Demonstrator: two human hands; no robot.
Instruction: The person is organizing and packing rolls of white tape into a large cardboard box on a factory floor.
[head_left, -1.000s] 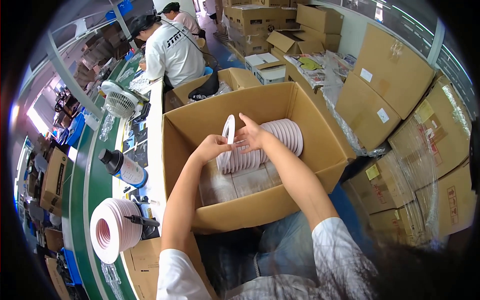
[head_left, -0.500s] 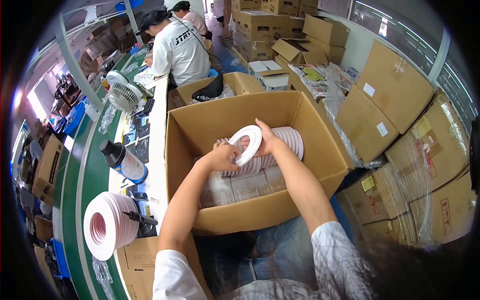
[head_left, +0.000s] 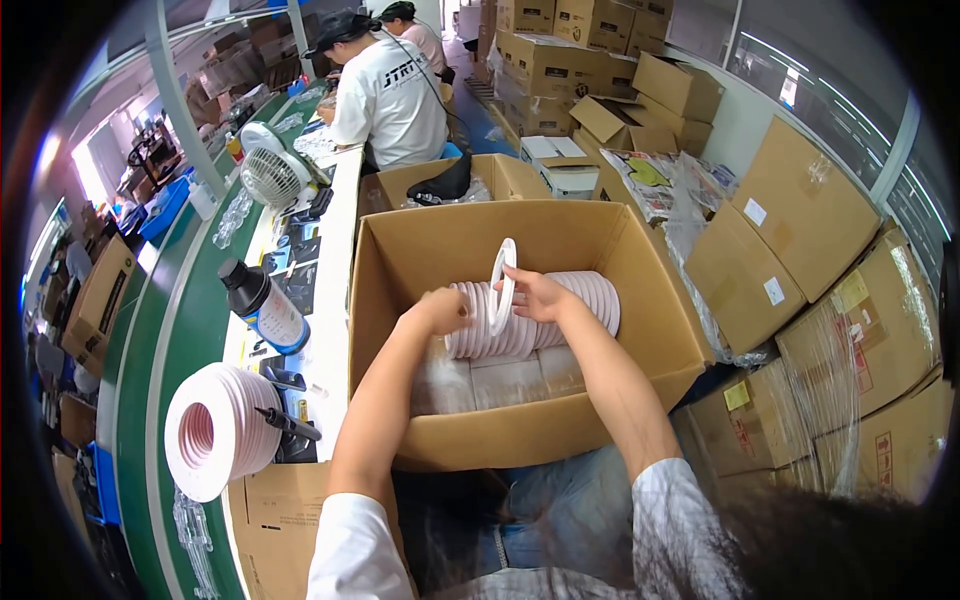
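My right hand (head_left: pixel 541 298) holds a flat white ring (head_left: pixel 497 318) by its edge, thumb on one side. The ring stands nearly edge-on above a row of similar white rings (head_left: pixel 590 295) lying on their sides in an open cardboard box (head_left: pixel 520 440). By the left end of that row is my left hand (head_left: pixel 440 309), apart from the held ring. Its fingers are curled in, and whatever they may pinch is hidden. Beneath the row, plastic-wrapped packs (head_left: pixel 505 382) line the box.
Left of the box, a white worktop bears a black-capped bottle (head_left: pixel 265 308), a black pen-shaped tool (head_left: pixel 290 424), a fan (head_left: pixel 270 175) and a stack of white rings (head_left: pixel 225 425). A green conveyor (head_left: pixel 190 400) runs alongside. Stacked cartons (head_left: pixel 800 225) stand right. A seated person (head_left: pixel 390 105) works ahead.
The white ring has turned from a slant to nearly edge-on in my right hand. My left hand has let go of it and drawn to the left. The view has shifted slightly.
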